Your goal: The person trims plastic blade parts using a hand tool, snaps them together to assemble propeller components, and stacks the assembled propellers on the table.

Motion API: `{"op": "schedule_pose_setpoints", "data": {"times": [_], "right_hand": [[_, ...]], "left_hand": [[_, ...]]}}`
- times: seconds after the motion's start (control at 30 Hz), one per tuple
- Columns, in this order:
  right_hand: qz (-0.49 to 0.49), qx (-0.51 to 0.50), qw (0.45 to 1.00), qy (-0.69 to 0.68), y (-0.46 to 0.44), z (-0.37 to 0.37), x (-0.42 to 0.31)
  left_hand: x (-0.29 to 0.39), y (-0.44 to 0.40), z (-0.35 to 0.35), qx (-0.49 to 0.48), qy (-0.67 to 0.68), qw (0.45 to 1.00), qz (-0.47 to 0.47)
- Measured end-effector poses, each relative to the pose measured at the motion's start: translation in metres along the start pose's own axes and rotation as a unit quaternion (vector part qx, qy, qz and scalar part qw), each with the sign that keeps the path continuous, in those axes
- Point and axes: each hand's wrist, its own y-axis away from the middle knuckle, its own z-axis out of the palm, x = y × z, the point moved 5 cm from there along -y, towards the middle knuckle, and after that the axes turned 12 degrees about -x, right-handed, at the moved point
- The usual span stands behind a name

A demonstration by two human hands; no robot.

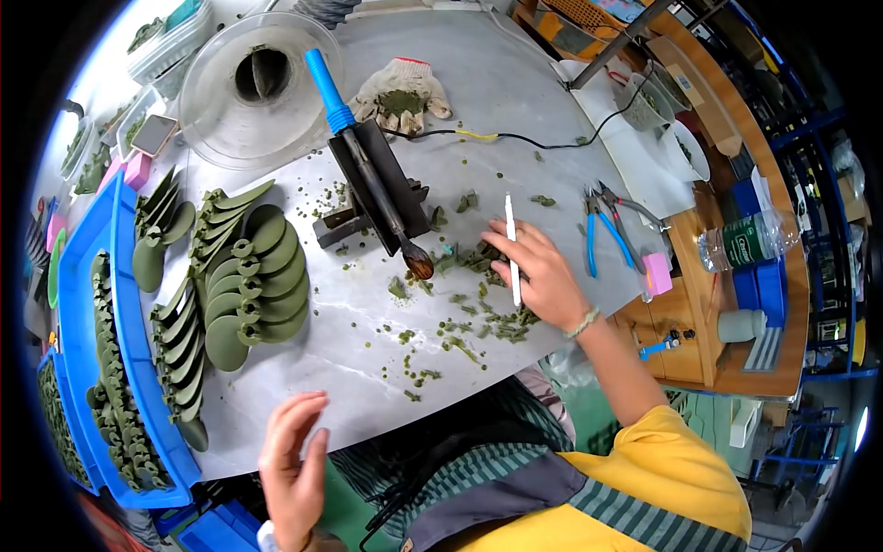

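Note:
My right hand (535, 272) is over the scattered green scraps (478, 313), its fingers curled around a white pen-like tool (511, 248). My left hand (294, 465) is raised near the table's front edge, fingers apart and holding nothing. Between the hands and further back, a blue-handled hot tool (354, 152) rests tilted in a dark metal stand (397, 175), its browned tip pointing down toward the scraps. Left of the stand, overlapping rows of flat green rounded pieces (276, 276) lie on the grey table (340, 377).
A blue tray (124, 368) of green parts lies far left. Behind are a clear round dish (198, 120) and a stained glove (402, 92). A black cable (543, 144) crosses the table. Blue-handled pliers (602, 235), red-handled cutters (635, 207) and a pink block (657, 273) are at the right.

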Motion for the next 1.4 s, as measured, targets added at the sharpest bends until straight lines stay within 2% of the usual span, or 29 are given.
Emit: {"op": "schedule_pose_setpoints", "data": {"times": [0.07,0.3,0.47,0.57,0.6,0.7,0.8,0.93,1.07,1.17,1.2,1.3,1.4], "right_hand": [[0.011,0.064,0.998,-0.015,0.005,-0.009,-0.014],[-0.004,0.034,0.999,0.038,0.003,0.01,-0.022],[0.017,0.059,0.998,0.025,0.01,0.004,-0.031],[0.055,0.042,0.992,-0.105,0.027,-0.012,-0.075],[0.039,0.023,0.983,-0.176,0.031,-0.014,-0.095],[0.019,-0.014,0.964,-0.263,0.042,-0.008,-0.138],[-0.029,0.009,0.96,-0.278,0.043,0.002,-0.151],[-0.058,-0.053,0.965,-0.252,0.038,-0.001,-0.154],[-0.069,-0.059,0.95,-0.298,0.032,-0.035,-0.141],[0.01,-0.099,0.913,-0.397,0.027,-0.033,-0.135],[0.039,-0.049,0.872,-0.485,0.029,-0.024,-0.137],[0.007,-0.079,0.92,-0.383,0.027,-0.024,-0.136],[-0.017,-0.049,0.938,-0.343,0.021,-0.022,-0.143]], "left_hand": [[-0.01,-0.003,0.016,-0.001,0.03,0.999,-0.009],[-0.03,-0.009,0.043,-0.023,0.072,0.997,-0.003],[-0.031,-0.006,0.052,-0.034,0.09,0.995,0.005],[-0.018,-0.012,0.067,-0.043,0.112,0.992,0.036],[-0.014,-0.016,0.077,-0.039,0.191,0.98,0.039],[-0.003,-0.022,0.098,-0.024,0.343,0.938,0.042],[-0.015,-0.023,0.098,0.002,0.321,0.941,0.105],[-0.023,-0.018,0.092,0.053,0.362,0.928,0.065],[-0.029,-0.019,0.082,0.074,0.384,0.92,0.012],[-0.036,-0.022,0.082,0.077,0.385,0.92,-0.001],[-0.038,-0.023,0.082,0.079,0.386,0.919,-0.001],[-0.04,-0.023,0.081,0.095,0.379,0.92,0.01],[-0.038,-0.024,0.078,0.107,0.355,0.928,0.034]]}}
